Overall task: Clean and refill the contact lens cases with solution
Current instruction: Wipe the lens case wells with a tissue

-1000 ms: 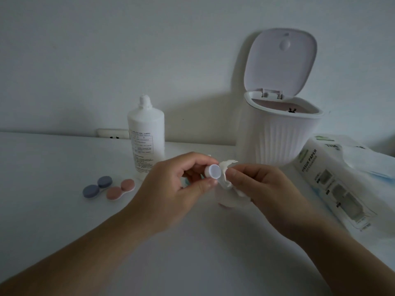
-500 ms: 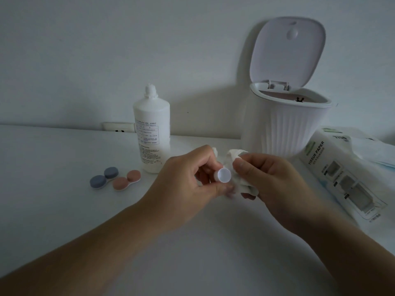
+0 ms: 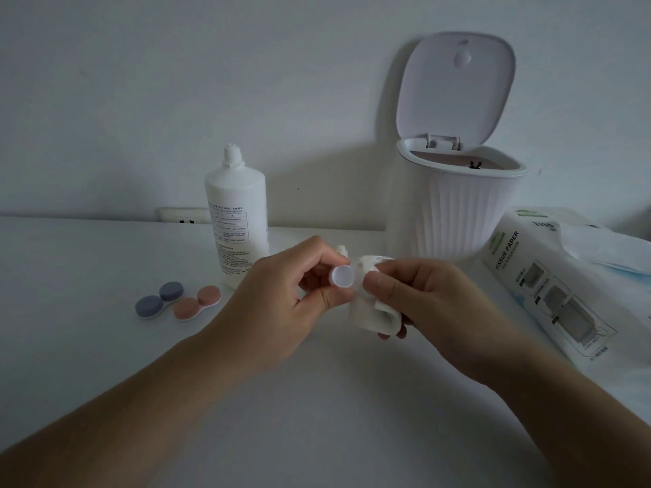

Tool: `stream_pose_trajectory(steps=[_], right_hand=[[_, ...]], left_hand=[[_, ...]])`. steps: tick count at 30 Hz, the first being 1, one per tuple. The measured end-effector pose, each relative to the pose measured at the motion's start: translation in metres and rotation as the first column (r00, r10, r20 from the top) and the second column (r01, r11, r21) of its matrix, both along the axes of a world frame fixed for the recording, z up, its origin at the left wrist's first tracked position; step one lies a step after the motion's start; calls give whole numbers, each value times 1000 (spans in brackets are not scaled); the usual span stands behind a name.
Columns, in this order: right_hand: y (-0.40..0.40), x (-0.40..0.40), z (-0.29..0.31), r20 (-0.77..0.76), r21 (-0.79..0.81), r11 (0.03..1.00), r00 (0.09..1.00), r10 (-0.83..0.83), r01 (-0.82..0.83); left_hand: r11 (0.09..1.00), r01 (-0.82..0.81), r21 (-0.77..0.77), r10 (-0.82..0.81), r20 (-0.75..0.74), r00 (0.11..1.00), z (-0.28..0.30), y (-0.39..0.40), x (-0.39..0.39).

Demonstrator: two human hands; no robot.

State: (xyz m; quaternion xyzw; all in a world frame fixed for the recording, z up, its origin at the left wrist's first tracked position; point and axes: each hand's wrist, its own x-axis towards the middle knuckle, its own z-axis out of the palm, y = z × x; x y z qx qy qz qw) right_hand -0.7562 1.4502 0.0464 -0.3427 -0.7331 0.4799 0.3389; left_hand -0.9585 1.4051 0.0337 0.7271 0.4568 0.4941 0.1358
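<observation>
Bare table (image 3: pixel 317 417) in front; solution bottle (image 3: pixel 236 220), lens cases (image 3: pixel 178 301), bin (image 3: pixel 454 209), tissue pack (image 3: pixel 549 290) behind.

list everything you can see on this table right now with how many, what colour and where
solution bottle: 1, white, standing at the back, left of centre
blue lens case: 1, grey-blue caps, closed, left on the table
pink lens case: 1, pink caps, closed, just right of the blue one
bin: 1, white, ribbed, lid open, at the back right
tissue pack: 1, white, lying at the right
table: 1, white
wall socket: 1, white, behind the table edge
small cap: 1, white, pinched in the left hand
tissue: 1, white, crumpled in the right hand
left hand: 1, centre
right hand: 1, centre right
</observation>
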Motion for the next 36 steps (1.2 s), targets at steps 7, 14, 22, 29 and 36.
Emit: stream_pose_trajectory(steps=[7, 14, 22, 29, 36], right_hand=[[7, 1, -1, -172, 44, 981, 969, -179, 189], [3, 0, 0, -240, 27, 992, 964, -112, 122], [2, -2, 1, -379, -12, 995, 920, -99, 102], [2, -2, -5, -39, 55, 995, 996, -86, 88], [0, -2, -4, -30, 46, 999, 999, 18, -16]], left_hand=[[999, -44, -31, 46, 56, 997, -2, 1, 0], [997, -39, -66, 45, 91, 995, -1, 0, 1], [999, -49, -19, 50, 56, 997, 3, -1, -2], [999, -10, 33, 9, 31, 999, 4, -3, 0], [994, -24, 103, 19, 45, 999, -2, -4, 9]])
